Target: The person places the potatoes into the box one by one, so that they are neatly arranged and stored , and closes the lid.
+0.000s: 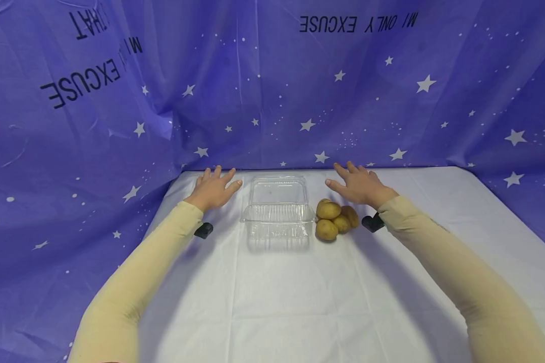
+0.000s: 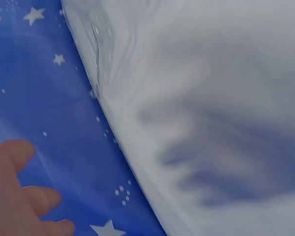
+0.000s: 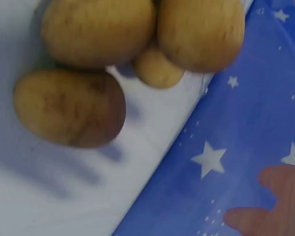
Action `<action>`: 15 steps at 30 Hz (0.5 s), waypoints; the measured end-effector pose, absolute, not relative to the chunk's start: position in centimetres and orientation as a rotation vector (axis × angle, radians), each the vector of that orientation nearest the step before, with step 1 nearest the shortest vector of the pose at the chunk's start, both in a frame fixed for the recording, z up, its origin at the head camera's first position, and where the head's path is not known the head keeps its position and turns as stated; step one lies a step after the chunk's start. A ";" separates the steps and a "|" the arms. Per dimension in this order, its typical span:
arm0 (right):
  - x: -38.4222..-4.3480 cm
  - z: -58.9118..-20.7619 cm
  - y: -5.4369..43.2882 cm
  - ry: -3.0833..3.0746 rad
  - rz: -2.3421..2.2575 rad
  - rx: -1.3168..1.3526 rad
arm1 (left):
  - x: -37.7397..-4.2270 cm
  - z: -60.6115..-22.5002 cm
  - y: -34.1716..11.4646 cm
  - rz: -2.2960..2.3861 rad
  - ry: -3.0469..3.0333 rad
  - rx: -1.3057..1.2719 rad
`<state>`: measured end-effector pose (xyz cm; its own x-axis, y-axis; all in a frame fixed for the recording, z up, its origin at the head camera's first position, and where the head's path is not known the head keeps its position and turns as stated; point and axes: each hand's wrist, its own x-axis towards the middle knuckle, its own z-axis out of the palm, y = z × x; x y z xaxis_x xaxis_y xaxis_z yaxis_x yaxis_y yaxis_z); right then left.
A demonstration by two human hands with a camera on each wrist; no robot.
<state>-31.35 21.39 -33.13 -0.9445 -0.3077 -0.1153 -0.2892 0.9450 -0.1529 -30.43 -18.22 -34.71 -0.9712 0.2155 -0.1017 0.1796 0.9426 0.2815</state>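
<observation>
My left hand [image 1: 213,189] is held over the far left of the white table, fingers spread, holding nothing. In the left wrist view its fingers [image 2: 41,199] show at the lower left, with the hand's shadow on the cloth. A clear plastic clamshell box [image 1: 279,214] stands between my hands, its lid raised at the back. Right of the box lies a small heap of potatoes [image 1: 328,230]. My right hand [image 1: 361,186], fingers spread and holding nothing, hovers beyond and right of the heap. Several potatoes [image 3: 71,108] fill the upper left of the right wrist view.
A white cloth [image 1: 277,292] covers the table. Behind and to the left hangs a purple-blue curtain [image 1: 272,101] with white stars and lettering, meeting the table's far edge. A dark wrist camera [image 1: 204,230] sits under the left wrist, another dark one [image 1: 372,223] under the right.
</observation>
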 end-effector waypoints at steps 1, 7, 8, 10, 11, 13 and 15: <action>-31.2 -33.3 21.2 2.962 -0.197 -0.478 | -30.2 -34.8 -18.2 0.420 2.960 0.313; -29.9 -33.9 20.4 2.975 -0.222 -0.602 | -28.4 -35.3 -18.0 0.495 2.913 0.387; -29.6 -34.0 20.3 2.977 -0.230 -0.623 | -28.1 -35.3 -18.0 0.512 2.905 0.396; -29.1 -34.1 20.1 2.979 -0.239 -0.658 | -27.7 -35.5 -18.1 0.552 2.886 0.412; -28.9 -34.2 20.0 2.978 -0.243 -0.674 | -27.6 -35.7 -18.1 0.578 2.880 0.421; -28.6 -34.3 19.8 2.974 -0.253 -0.702 | -27.2 -35.9 -18.2 0.646 2.860 0.434; -28.2 -34.5 19.5 2.966 -0.264 -0.737 | -26.9 -36.1 -18.3 0.718 2.831 0.439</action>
